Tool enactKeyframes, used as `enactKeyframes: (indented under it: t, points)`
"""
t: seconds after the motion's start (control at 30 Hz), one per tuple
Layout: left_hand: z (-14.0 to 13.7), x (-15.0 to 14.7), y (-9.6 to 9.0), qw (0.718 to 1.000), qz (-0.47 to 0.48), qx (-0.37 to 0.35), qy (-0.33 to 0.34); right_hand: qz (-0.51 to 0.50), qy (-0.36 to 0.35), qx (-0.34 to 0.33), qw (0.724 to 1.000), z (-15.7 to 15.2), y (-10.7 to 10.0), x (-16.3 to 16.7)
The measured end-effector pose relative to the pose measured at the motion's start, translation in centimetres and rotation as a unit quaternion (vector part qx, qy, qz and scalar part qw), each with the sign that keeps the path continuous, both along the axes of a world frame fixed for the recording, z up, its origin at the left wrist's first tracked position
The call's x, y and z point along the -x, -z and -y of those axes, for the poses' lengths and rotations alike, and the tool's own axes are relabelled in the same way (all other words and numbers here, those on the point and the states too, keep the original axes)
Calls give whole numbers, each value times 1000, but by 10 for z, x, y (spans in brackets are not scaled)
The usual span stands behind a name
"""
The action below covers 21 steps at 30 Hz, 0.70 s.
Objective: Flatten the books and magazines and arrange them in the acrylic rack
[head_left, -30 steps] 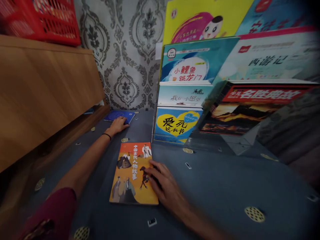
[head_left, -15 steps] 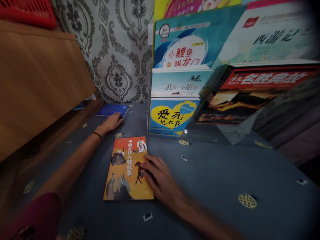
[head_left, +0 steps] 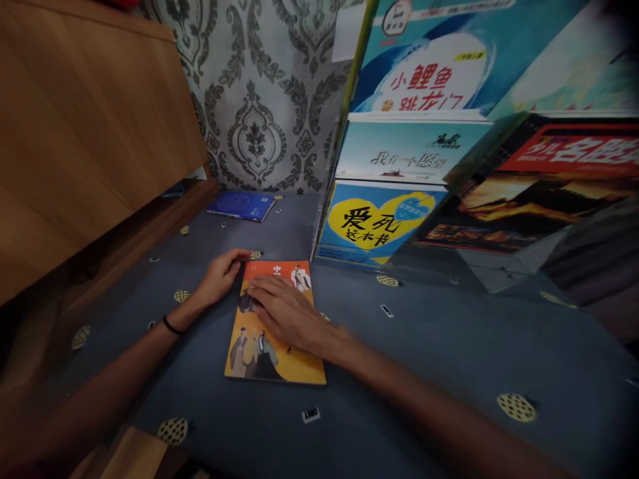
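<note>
Below centre, the orange book [head_left: 269, 356], lengthwise up-frame, is bordered leftward by the left hand [head_left: 219, 279], overlain by the right hand [head_left: 287, 311], both open.

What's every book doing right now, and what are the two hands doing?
Orange book: closed, flat, partly covered by a hand.
Blue book: closed, flat, no hand on it.
Yellow-heart book: propped up, cover showing.
Red-and-black book: propped up, cut off by the picture's edge.
Right hand: over the orange cover.
Left hand: by its far left corner.

Wooden cabinet [head_left: 100, 126] beside patterned wallpaper [head_left: 259, 120]
</note>
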<state>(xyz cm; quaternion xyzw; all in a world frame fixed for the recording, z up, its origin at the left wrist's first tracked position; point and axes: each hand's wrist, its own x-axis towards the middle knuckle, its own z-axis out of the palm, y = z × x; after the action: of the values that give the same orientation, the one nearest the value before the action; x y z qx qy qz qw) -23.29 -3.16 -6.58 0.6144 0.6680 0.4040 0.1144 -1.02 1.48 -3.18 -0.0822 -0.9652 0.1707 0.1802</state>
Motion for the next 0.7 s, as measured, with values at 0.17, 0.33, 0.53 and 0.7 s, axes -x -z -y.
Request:
enactKeyframes:
  t: [0.17,0.33,0.53,0.7]
  points:
    - [2,-3,2,1000,-8,-9,8,52,-6,-3,999,-1,2,36]
    - [4,-5,-2,997,-66,-24,16,70,34,12,997,-8,9,34]
    - [4,-7,-4,994,-102,-22,23,57,101,-3,993,-23,20,9]
    - [6,-10,-14,987,-158,-16,35,-11,148,50,988,-47,37,-26]
